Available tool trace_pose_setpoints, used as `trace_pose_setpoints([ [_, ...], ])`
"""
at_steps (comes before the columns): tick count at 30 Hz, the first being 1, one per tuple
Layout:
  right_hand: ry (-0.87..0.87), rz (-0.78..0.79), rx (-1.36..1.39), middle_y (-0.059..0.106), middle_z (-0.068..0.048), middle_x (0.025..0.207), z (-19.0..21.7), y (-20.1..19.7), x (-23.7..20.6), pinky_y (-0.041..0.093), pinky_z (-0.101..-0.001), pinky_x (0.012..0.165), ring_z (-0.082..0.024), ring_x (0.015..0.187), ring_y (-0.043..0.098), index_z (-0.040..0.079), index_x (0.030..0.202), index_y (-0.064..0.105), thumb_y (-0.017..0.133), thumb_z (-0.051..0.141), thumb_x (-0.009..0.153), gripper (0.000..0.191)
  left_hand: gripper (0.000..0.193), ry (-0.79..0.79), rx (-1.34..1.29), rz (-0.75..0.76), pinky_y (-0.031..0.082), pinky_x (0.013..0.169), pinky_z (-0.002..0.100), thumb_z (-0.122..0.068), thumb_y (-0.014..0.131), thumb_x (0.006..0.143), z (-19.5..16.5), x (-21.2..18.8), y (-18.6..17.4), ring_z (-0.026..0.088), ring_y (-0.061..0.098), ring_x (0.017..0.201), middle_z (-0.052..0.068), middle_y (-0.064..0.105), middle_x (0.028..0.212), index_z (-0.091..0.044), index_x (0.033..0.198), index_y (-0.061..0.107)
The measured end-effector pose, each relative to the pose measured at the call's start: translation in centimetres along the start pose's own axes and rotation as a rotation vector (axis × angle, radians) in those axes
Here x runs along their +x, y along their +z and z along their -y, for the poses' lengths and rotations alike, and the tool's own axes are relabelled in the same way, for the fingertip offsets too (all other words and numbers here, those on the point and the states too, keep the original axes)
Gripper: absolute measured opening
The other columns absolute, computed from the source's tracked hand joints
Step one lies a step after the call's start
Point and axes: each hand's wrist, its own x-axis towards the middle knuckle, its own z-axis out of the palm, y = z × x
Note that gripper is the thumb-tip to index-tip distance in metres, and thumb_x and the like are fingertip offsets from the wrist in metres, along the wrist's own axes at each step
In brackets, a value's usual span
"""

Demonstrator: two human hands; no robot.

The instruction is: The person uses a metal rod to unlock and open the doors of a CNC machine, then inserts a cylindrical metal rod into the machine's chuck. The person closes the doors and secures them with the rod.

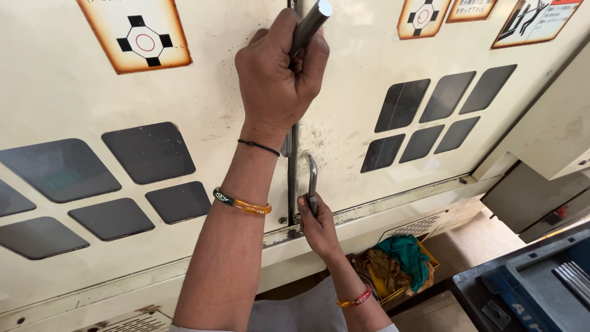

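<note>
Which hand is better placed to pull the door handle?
Right, probably: the right hand grips the handle, while the left hand is clenched on the bar higher up.

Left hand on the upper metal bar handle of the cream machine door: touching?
Touching. The head view shows the left hand with fingers wrapped round the round grey metal bar handle, whose end sticks out above the fist.
</note>
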Motion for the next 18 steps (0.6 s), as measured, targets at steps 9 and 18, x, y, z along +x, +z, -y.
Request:
trace_pose_setpoints([
  [9,0.006,0.043,0.077,0.038,0.007,0.072,0.9,-0.2,-0.4,0.024,-0.0222,0.044,-0.003,0.052,0.026,0.012,0.091,0.051,0.045,0.06,0.1,0.049,0.012,0.066,-0.012,-0.025,0.047,0.06,0.027,-0.018,0.067,0.108,0.0,0.0,-0.4,0.014,0.055,0.058,0.0,0.053,0.062,-0.01,0.1,0.066],
  [18,0.088,0.059,0.119,0.038,0.006,0.072,1.3,-0.4,-0.1,0.024,-0.0231,0.046,-0.004,0.054,0.027,0.011,0.091,0.051,0.052,0.036,0.101,0.027,0.013,0.035,0.002,-0.009,0.045,0.057,0.025,-0.014,0.068,0.108,0.1,-0.1,-0.6,0.013,0.056,0.059,0.001,0.053,0.063,-0.008,0.096,0.064],
])
